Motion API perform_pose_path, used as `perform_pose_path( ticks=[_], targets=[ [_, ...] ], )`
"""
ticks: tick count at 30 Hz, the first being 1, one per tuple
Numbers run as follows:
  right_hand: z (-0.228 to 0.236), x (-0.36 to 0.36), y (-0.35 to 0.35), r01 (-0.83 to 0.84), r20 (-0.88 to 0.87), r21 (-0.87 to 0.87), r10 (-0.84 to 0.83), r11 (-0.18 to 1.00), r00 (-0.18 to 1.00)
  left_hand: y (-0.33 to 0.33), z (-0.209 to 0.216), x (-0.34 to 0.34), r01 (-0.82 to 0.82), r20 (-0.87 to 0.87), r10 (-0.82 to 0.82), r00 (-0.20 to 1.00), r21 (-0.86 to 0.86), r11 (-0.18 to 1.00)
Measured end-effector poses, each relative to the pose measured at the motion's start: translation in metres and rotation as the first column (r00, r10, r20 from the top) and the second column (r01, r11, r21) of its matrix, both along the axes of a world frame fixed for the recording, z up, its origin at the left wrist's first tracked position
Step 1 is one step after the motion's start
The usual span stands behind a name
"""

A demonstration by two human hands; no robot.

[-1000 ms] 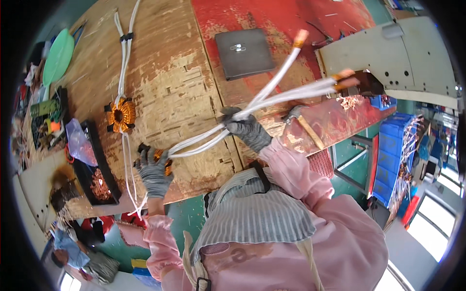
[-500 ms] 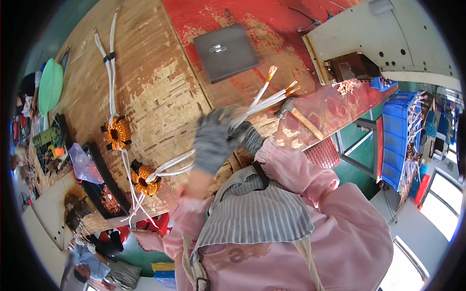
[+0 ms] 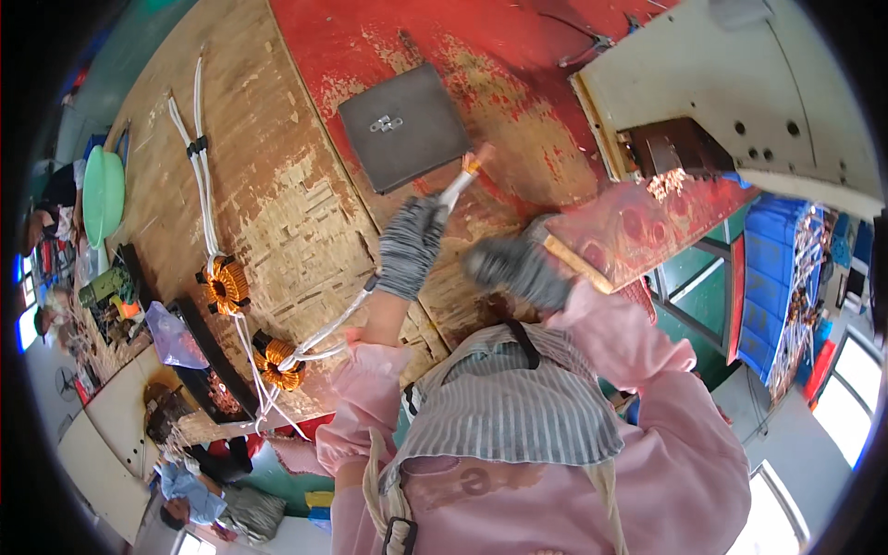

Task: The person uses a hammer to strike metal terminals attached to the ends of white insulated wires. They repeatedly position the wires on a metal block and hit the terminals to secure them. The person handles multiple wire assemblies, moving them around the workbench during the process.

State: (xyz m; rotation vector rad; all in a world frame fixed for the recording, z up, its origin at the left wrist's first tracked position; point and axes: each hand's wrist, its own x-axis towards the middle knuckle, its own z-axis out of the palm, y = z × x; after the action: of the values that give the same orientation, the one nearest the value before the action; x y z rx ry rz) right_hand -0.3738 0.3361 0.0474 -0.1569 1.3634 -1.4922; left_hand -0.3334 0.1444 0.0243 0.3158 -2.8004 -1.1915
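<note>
My left hand [image 3: 410, 248], in a grey knit glove, is closed around a bundle of white wires [image 3: 453, 192]. Their bare copper ends [image 3: 473, 165] stick out past the fingers toward the dark plate. Behind the hand the wires run back to a ring-shaped copper coil [image 3: 278, 363] near the table's front edge. My right hand [image 3: 518, 270], gloved alike, is smeared by motion, so its fingers cannot be made out. It is beside a tool with a wooden handle [image 3: 578, 263], perhaps a hammer, and apart from the wires.
A dark square plate [image 3: 404, 129] bears small metal lugs [image 3: 386, 123]. A second coil [image 3: 223, 285] with white leads lies to the left, near a black tray [image 3: 217, 356] of copper scraps. At right stand a pale machine [image 3: 731, 83] and a blue bin [image 3: 772, 277].
My right hand has left the wires and moved right to the wooden handle. My left hand has shifted up along the bundle, and the wire ends are now closer together. The view has shifted slightly.
</note>
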Motion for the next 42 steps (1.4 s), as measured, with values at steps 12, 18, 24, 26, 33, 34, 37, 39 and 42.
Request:
perform_pose_path(
  ticks=[12,18,24,26,33,34,37,39,42],
  targets=[
    [-0.044,-0.189,-0.184,-0.450,-0.838,0.537,0.391,0.713,-0.381,0.052,-0.033,-0.019,0.298,0.081,-0.310,0.947,0.133,0.945],
    [-0.059,-0.174,-0.199,-0.384,-0.783,0.560,0.319,0.734,-0.534,0.055,-0.009,-0.038,0.252,0.220,-0.350,0.911,0.376,0.892],
    [-0.023,-0.203,-0.137,-0.247,-0.875,0.484,0.467,0.839,-0.128,0.063,-0.018,-0.043,0.424,-0.209,-0.417,0.884,-0.013,0.906],
    [-0.038,-0.213,-0.092,-0.112,-0.884,0.467,0.464,0.877,-0.054,0.064,-0.018,-0.043,0.343,-0.038,-0.343,0.939,0.194,0.919],
    [-0.072,-0.171,0.016,0.030,-0.768,0.638,0.639,0.769,-0.046,0.061,-0.002,-0.051,0.112,0.039,-0.175,0.984,0.630,0.768],
    [-0.057,-0.160,0.018,0.024,-0.855,0.518,0.518,0.855,-0.006,0.058,0.002,-0.046,0.050,0.108,-0.160,0.981,0.657,0.752],
    [-0.012,-0.137,0.034,-0.038,-0.957,0.279,0.274,0.960,-0.093,0.055,0.000,-0.042,-0.075,0.261,-0.173,0.950,0.724,0.685],
    [-0.008,-0.125,0.038,-0.199,-0.911,0.324,0.248,0.925,-0.331,0.062,-0.010,-0.045,-0.054,0.170,-0.186,0.968,0.862,0.504],
    [0.006,-0.111,0.026,-0.396,-0.863,0.405,0.202,0.824,-0.463,0.064,0.012,-0.031,-0.053,0.120,-0.151,0.981,0.920,0.387]
  ],
)
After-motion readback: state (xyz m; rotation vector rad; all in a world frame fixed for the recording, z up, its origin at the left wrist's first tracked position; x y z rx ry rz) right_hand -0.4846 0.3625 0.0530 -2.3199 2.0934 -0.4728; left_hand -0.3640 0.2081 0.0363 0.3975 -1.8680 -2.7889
